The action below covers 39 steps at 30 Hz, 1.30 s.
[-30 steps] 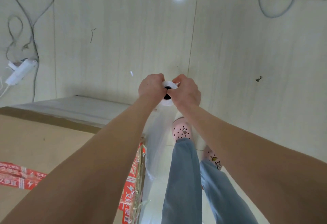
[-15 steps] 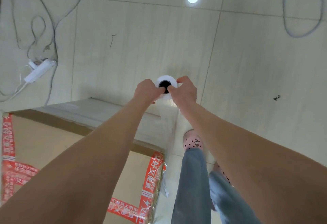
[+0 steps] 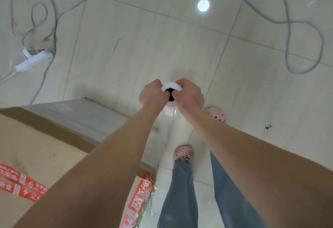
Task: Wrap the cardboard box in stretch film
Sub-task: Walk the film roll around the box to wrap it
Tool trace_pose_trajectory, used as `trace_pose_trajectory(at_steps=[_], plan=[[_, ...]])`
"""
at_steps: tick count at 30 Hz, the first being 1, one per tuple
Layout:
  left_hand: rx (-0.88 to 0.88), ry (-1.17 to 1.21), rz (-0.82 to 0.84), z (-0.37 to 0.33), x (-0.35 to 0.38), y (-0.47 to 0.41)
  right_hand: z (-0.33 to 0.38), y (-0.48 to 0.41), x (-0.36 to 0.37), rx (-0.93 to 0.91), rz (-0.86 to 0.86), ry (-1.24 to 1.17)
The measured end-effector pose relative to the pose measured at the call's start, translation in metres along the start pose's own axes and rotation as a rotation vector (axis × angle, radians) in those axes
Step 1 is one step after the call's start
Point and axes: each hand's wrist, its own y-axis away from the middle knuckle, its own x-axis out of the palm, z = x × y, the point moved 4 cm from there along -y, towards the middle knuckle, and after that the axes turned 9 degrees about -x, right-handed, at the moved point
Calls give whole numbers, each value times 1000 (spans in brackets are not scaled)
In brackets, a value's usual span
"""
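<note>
Grip: left hand (image 3: 150,92) and right hand (image 3: 189,95) are both closed on the top end of the roll (image 3: 171,88), one on each side of its dark core hole; the roll stands upright, seen end-on from above.

Film: a clear sheet (image 3: 169,125) hangs below the grip and runs back toward the box corner; its lower edge cannot be made out.

Box: the box (image 3: 45,146) sits down and to the left of the grip, well apart from the hands. Its near side face already looks glossy with film; red tape (image 3: 138,199) crosses the top.

Change: over the last second the box has slid further left and lower from the grip, and both shoes (image 3: 183,154) now show below the hands, one ahead of the other. The hands hold the roll as before.

Meaning: the person is probably walking round a corner, paying out film; the pass looks mid-way, with more sides to cover.

Risk: cables (image 3: 288,29) and a power strip (image 3: 34,60) lie on the floor ahead of the grip, a likely trip point.
</note>
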Motion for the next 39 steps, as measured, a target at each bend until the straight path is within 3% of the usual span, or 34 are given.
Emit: trace_pose_trajectory(at_steps=[5,7,9,14,20,26,39], plan=[[-270,318,108,7,0,-10,19,-17,-2,-29,61,-85],[-284,434,213,4,3,-12,22,-24,-2,29,109,-133],[-250,390,280,-2,0,-14,25,-33,-5,44,119,-130],[-98,212,112,-28,-25,-23,29,-44,-17,-20,134,-54],[-225,459,125,-33,-17,-19,47,-61,-34,-160,126,161],[-179,446,172,-23,-16,-7,41,-58,-32,-209,176,207],[-94,432,-106,-4,13,58,16,-18,-51,-493,116,350]])
